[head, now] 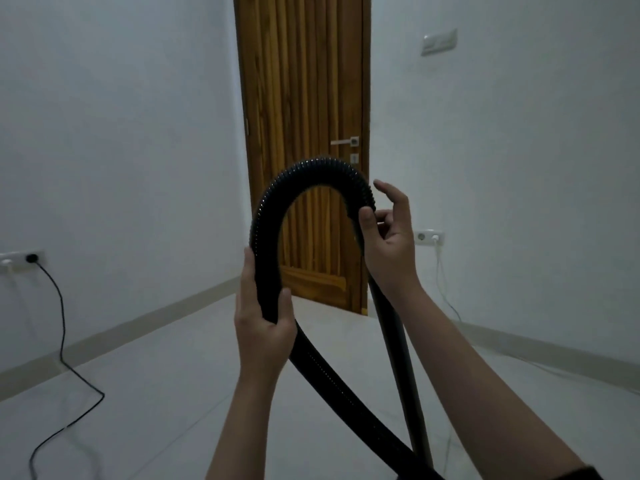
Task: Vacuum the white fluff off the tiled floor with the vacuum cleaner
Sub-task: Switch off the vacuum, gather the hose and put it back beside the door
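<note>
Nearest, two bare forearms reach up from the bottom edge, and one black corrugated vacuum hose [266, 209] arches between the hands in front of the door. The left hand [263, 327] wraps its fingers and thumb round the hose's left leg; the right hand [389, 233] pinches the right leg with thumb against it, the other fingers loosely spread. Below the right hand one rigid wand tube [398, 358] drops toward the floor, its nozzle out of view. This looks like getting the hose untwisted and ready before any suction; the next move calls for lowering the wand to the tiled floor [173, 393] and finding the white fluff, none of which shows here. Farther left, one black power cord [62, 323] runs to a wall socket [31, 258]. Farthest stands one wooden door [304, 98].
</note>
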Demonstrator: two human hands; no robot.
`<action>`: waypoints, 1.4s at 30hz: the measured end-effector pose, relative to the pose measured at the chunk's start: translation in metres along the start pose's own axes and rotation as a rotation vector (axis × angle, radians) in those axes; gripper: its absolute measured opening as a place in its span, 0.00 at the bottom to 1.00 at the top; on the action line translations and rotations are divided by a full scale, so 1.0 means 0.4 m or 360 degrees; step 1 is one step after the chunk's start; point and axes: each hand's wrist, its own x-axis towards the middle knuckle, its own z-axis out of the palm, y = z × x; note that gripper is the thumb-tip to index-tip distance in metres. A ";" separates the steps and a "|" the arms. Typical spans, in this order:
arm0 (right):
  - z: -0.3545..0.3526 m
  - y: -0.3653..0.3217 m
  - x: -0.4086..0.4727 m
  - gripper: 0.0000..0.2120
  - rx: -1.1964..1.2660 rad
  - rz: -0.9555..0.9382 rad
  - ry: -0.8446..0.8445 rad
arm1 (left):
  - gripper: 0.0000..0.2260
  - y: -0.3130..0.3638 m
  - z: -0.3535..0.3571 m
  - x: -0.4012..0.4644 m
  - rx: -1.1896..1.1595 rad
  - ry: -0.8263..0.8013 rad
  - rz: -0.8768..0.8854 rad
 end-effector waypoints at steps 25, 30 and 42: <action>-0.113 0.100 0.009 0.26 0.0151 -0.0092 -0.0386 | 0.34 -0.017 0.097 0.087 -0.0167 -0.0008 0.0007; -0.187 0.115 -0.042 0.45 -0.0129 -0.0072 -0.0698 | 0.34 0.015 0.096 0.108 -0.0161 -0.0011 0.0050; -0.256 0.195 -0.222 0.38 -0.0458 0.0180 -0.0748 | 0.34 0.090 0.138 0.097 -0.0180 -0.0003 0.0017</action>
